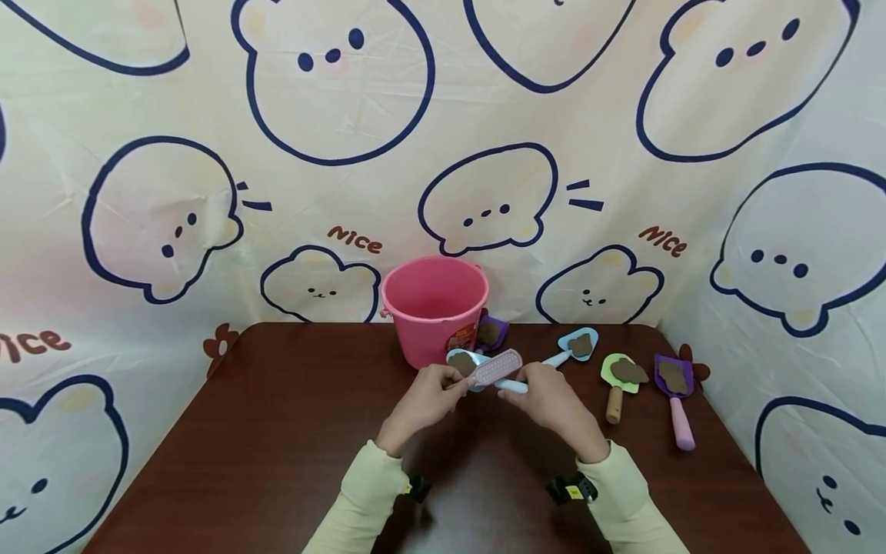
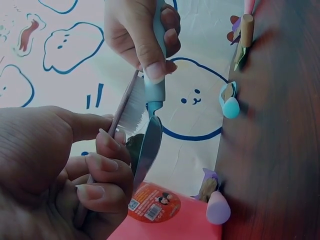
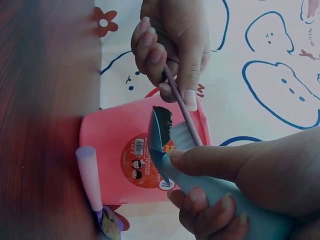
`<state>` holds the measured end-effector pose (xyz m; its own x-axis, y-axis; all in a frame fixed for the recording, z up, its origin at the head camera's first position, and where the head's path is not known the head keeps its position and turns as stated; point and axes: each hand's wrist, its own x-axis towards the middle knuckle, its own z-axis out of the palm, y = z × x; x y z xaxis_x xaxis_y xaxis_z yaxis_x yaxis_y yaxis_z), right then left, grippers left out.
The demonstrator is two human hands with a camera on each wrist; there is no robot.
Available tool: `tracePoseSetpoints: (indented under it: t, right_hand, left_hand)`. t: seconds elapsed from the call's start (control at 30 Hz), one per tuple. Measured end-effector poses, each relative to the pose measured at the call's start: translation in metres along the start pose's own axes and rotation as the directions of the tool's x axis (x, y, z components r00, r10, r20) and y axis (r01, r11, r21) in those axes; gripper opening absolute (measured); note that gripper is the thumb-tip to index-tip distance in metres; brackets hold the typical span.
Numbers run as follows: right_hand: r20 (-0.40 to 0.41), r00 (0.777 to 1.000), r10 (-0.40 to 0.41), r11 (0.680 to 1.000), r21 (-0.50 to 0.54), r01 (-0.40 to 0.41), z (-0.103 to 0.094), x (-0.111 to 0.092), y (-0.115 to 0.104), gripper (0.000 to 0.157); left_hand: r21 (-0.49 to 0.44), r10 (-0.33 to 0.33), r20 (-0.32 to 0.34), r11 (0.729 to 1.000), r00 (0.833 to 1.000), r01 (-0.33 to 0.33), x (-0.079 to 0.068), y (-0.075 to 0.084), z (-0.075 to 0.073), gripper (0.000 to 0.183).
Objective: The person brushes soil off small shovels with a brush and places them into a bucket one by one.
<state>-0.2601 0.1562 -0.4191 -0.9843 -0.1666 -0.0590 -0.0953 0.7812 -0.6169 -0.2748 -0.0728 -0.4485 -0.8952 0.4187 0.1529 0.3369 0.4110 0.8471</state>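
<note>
Head view: the pale blue shovel (image 2: 156, 94) is held above the surface (image 1: 298, 431), in front of the pink bucket (image 1: 415, 338), its long axis running mostly sideways, blade leftward and slightly away from the person. The brush (image 1: 500, 368) slants across it, head pointing right and away. Both lie between the hands: the left hand (image 1: 429, 404) pinches the brush handle between thumb and fingers, while the right hand (image 1: 557, 404) has its fingers wrapped round the shovel's handle. In the wrist views, whitish bristles face a dark brown patch (image 3: 162, 125) on the blade; whether they touch it, I cannot tell. The shovel's handle is smooth and rounded, its blade thin and curved; the brush's pinkish back is finely patterned. The bucket tapers downward and bears a round red sticker (image 2: 154, 202). Right of the hands lies a green shovel (image 1: 614, 400) with a tan, cylindrical handle.
</note>
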Motion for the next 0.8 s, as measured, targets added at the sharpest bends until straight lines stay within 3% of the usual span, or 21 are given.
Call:
tracePoseSetpoints:
  t: [0.53, 0.8]
  right_hand:
    - [0.017, 1.000, 0.016, 1.000, -0.023, -0.015, -0.009, -0.001, 0.003, 0.024]
    - [0.005, 1.000, -0.013, 1.000, -0.022, 0.013, -0.012, -0.002, 0.004, 0.024]
  left_hand:
    - [0.041, -0.046, 0.017, 0.998, 0.999, 0.045, -0.002, -0.005, -0.007, 0.024]
    - [0.067, -0.064, 0.013, 0.996, 0.998, 0.063, -0.003, -0.005, -0.010, 0.025]
